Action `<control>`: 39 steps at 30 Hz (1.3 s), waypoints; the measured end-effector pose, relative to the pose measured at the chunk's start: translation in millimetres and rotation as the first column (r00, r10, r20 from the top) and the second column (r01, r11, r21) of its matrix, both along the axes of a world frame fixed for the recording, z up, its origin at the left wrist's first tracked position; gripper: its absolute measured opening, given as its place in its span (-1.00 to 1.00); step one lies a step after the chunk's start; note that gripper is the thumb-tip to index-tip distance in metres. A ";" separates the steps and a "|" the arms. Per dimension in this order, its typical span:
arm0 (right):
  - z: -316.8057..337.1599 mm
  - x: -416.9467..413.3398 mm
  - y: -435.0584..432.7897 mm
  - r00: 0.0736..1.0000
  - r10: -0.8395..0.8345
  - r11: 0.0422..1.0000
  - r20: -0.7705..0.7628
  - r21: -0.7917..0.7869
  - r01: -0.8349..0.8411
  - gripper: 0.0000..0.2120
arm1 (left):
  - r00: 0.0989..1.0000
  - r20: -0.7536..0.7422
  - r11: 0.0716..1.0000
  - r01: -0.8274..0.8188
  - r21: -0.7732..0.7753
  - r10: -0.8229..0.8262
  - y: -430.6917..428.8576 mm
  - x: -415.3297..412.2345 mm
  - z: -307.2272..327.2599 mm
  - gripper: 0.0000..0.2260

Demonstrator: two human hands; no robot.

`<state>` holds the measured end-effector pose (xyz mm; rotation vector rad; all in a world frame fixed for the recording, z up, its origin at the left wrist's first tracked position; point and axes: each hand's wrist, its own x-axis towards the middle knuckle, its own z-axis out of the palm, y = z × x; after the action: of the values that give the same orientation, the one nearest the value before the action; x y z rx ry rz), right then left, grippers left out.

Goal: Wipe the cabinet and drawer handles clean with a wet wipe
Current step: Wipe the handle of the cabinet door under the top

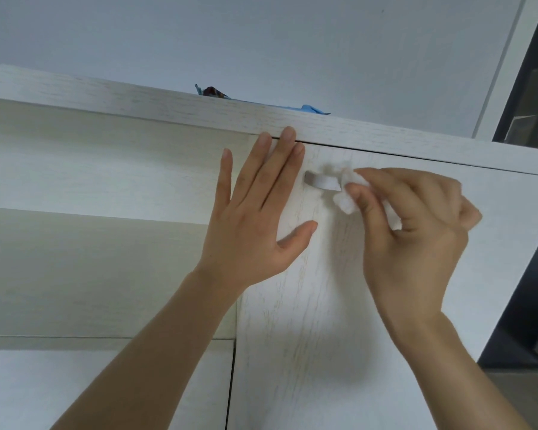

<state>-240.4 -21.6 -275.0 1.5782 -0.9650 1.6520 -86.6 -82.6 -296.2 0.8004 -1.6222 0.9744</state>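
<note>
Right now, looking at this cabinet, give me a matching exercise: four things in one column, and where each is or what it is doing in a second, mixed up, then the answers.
Things:
1. left hand
2. right hand
3. handle
4. blue item

States:
A. on top of the cabinet
B. flat against the door, fingers spread
C. pinching a crumpled wipe
D. on the door, wipe at its right end

Pairs: 1-B, 2-C, 3-D, 4-A

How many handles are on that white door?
1. The handle sits near the door's top edge, between the left hand and the right hand, whose wet wipe covers its right end.
</note>
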 end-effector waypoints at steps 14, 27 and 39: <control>-7.5 13.2 -11.3 0.999 0.004 0.985 0.053 -0.172 0.006 -0.83 | 1.000 -0.002 1.000 0.000 0.009 0.000 0.3 0.4 0.0 -0.34; 0.8 -19.5 -16.5 0.948 0.119 0.990 -0.294 -0.039 -0.137 -0.84 | 1.000 0.006 1.000 0.005 0.025 -0.005 -0.6 1.2 -0.4 -0.32; -2.4 4.9 -10.7 0.993 0.113 0.989 -0.037 -0.089 -0.116 -0.86 | 1.000 0.000 1.000 0.020 -0.010 -0.020 -2.3 1.1 -0.5 -0.34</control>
<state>-235.6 -32.3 -277.4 1.6197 -0.7839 1.7186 -85.5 -85.0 -296.7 0.7762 -1.6208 0.9674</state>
